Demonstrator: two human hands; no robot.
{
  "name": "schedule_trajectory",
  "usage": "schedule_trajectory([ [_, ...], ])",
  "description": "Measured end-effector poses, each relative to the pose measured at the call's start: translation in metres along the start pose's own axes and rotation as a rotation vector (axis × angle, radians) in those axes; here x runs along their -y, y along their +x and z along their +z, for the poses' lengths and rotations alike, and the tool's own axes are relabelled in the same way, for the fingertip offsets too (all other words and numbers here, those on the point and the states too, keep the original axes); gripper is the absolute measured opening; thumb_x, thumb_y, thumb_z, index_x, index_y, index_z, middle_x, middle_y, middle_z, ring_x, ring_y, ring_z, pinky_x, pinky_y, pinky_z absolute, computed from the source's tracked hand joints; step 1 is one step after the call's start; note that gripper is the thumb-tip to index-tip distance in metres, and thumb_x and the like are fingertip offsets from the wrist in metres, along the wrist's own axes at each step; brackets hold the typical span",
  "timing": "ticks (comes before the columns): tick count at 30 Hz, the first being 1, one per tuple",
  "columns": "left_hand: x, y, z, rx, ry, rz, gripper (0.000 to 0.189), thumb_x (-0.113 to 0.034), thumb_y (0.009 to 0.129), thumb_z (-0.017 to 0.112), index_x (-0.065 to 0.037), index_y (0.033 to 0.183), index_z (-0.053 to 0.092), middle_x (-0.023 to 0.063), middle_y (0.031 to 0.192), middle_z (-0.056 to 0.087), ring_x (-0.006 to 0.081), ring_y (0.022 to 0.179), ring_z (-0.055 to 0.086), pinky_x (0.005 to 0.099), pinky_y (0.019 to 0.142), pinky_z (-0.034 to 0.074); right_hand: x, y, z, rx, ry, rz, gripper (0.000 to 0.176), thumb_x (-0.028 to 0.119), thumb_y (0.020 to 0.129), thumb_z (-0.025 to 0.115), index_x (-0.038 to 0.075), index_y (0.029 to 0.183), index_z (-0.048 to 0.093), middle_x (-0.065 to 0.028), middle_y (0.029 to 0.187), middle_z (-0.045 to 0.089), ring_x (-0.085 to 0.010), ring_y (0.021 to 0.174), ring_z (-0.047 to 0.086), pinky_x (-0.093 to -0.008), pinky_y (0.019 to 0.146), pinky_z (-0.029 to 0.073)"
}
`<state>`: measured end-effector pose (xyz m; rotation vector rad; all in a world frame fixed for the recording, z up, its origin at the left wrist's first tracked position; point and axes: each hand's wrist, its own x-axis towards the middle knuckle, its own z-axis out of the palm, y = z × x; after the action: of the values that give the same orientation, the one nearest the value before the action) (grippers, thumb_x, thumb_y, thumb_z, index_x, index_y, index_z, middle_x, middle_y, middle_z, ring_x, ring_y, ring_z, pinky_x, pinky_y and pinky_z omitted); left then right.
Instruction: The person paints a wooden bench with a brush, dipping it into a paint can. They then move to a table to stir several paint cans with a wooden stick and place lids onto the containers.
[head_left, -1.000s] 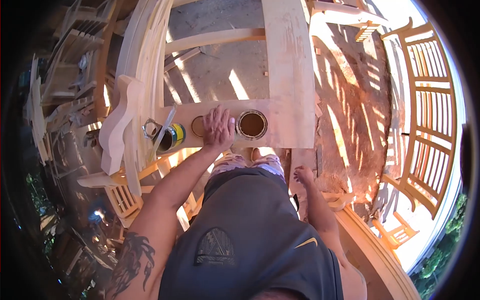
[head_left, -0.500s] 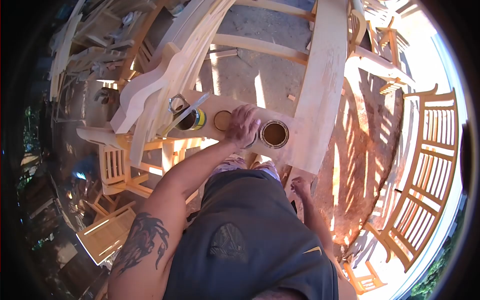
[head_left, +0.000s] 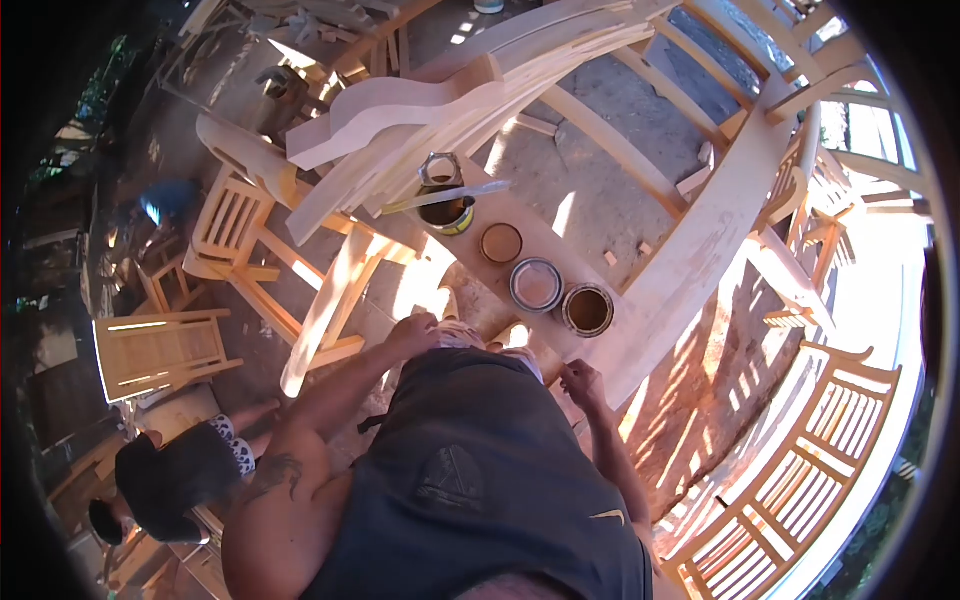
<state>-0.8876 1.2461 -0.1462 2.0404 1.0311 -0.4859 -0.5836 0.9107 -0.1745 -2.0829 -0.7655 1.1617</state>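
Left hand [head_left: 415,330] loosely spread, empty; right hand [head_left: 580,380] curled beside worktop [head_left: 615,345], near open can [head_left: 587,310]; contents can't tell.

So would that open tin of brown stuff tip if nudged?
Probably heavy for its size: the open tin looks well filled with brown liquid. Sitting flat on the plank, it likely slides rather than tips, yet lidless it could slop.
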Motion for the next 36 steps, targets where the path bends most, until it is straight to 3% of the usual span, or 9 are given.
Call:
schedule_trajectory([
  [2, 0.017, -0.008, 0.002, 0.038, 0.051, -0.084, 0.046, -0.034, 0.093, 0.072, -0.003, 0.127, 0.069, 0.0201, 0.126, 0.073, 0.0365, 0.115, 0.072, 0.0457, 0.101, 0.056, -0.007, 0.01, 0.006, 0.032, -0.057, -0.135, 0.035, 0.028, 0.097, 0.069, -0.006, 0.105, 0.073, -0.0116, 0.081, 0.075, -0.0167, 0.066, 0.071, -0.0323, 0.06, 0.057],
  [5, 0.012, -0.014, -0.002, -0.105, -0.055, 0.014, 0.048, -0.032, 0.093, 0.073, -0.004, 0.131, 0.067, 0.0203, 0.131, 0.07, 0.0373, 0.12, 0.069, 0.0472, 0.105, 0.054, 0.006, 0.022, 0.013, 0.085, -0.042, -0.086, 0.035, 0.029, 0.096, 0.07, -0.005, 0.104, 0.073, -0.0115, 0.081, 0.075, -0.0169, 0.066, 0.071, -0.032, 0.06, 0.057],
  [13, -0.136, 0.026, -0.054, -0.369, 0.033, 0.761, 0.101, -0.043, 0.081, 0.085, -0.006, 0.161, 0.035, 0.0278, 0.159, 0.041, 0.0466, 0.144, 0.044, 0.0568, 0.12, 0.037, 0.034, 0.01, 0.007, -0.047, 0.16, 0.35, 0.029, 0.023, 0.092, 0.072, -0.003, 0.105, 0.071, -0.0113, 0.082, 0.074, -0.0174, 0.067, 0.071, -0.0321, 0.059, 0.057],
  [19, -0.196, 0.066, -0.046, -0.157, 0.566, 0.773, 0.117, -0.051, 0.074, 0.087, -0.007, 0.166, 0.029, 0.0312, 0.163, 0.033, 0.0447, 0.14, 0.044, 0.058, 0.111, 0.039, 0.024, -0.016, 0.011, -0.297, 0.149, 0.433, 0.031, 0.016, 0.089, 0.071, -0.004, 0.113, 0.069, -0.0142, 0.092, 0.076, -0.0189, 0.069, 0.073, -0.0339, 0.061, 0.06],
  [25, -0.18, 0.092, -0.027, -0.213, 0.402, 0.833, 0.118, -0.047, 0.072, 0.088, -0.007, 0.166, 0.029, 0.0282, 0.158, 0.037, 0.0433, 0.138, 0.046, 0.0567, 0.112, 0.039, 0.02, -0.044, 0.03, -0.383, 0.182, 0.44, 0.033, 0.015, 0.087, 0.07, -0.005, 0.114, 0.068, -0.0161, 0.096, 0.076, -0.0209, 0.07, 0.074, -0.033, 0.061, 0.06],
  [28, -0.182, 0.092, -0.027, -0.202, 0.406, 0.805, 0.117, -0.046, 0.072, 0.088, -0.007, 0.166, 0.029, 0.0271, 0.156, 0.039, 0.0432, 0.138, 0.046, 0.057, 0.113, 0.038, 0.012, -0.048, 0.03, -0.442, 0.21, 0.358, 0.03, 0.014, 0.089, 0.068, -0.003, 0.114, 0.068, -0.0145, 0.094, 0.075, -0.0195, 0.07, 0.073, -0.0318, 0.063, 0.06],
  [31, -0.187, 0.088, -0.029, -0.167, 0.362, 0.764, 0.117, -0.045, 0.072, 0.089, -0.006, 0.165, 0.03, 0.0266, 0.157, 0.039, 0.043, 0.139, 0.046, 0.057, 0.115, 0.037, 0.025, -0.037, 0.005, -0.768, 0.343, 0.129, 0.021, 0.009, 0.095, 0.064, -0.002, 0.112, 0.069, -0.0105, 0.092, 0.075, -0.0162, 0.071, 0.071, -0.0308, 0.066, 0.058],
  [34, -0.191, 0.085, -0.025, -0.193, 0.414, 0.731, 0.117, -0.044, 0.07, 0.09, -0.006, 0.165, 0.031, 0.0255, 0.155, 0.041, 0.0425, 0.138, 0.046, 0.0567, 0.114, 0.038, 0.118, -0.018, -0.045, -0.843, 0.23, -0.057, 0.015, 0.006, 0.098, 0.062, 0.001, 0.11, 0.071, -0.0083, 0.092, 0.075, -0.0151, 0.073, 0.07, -0.029, 0.066, 0.055],
  [36, -0.193, 0.081, -0.017, -0.272, 0.458, 0.709, 0.118, -0.042, 0.068, 0.091, -0.007, 0.164, 0.033, 0.0253, 0.155, 0.041, 0.0418, 0.138, 0.046, 0.0565, 0.114, 0.038, 0.173, 0.012, -0.071, -0.802, -0.1, -0.416, 0.011, 0.005, 0.097, 0.067, 0.002, 0.106, 0.073, -0.0103, 0.095, 0.075, -0.0167, 0.077, 0.072, -0.0298, 0.07, 0.057],
])
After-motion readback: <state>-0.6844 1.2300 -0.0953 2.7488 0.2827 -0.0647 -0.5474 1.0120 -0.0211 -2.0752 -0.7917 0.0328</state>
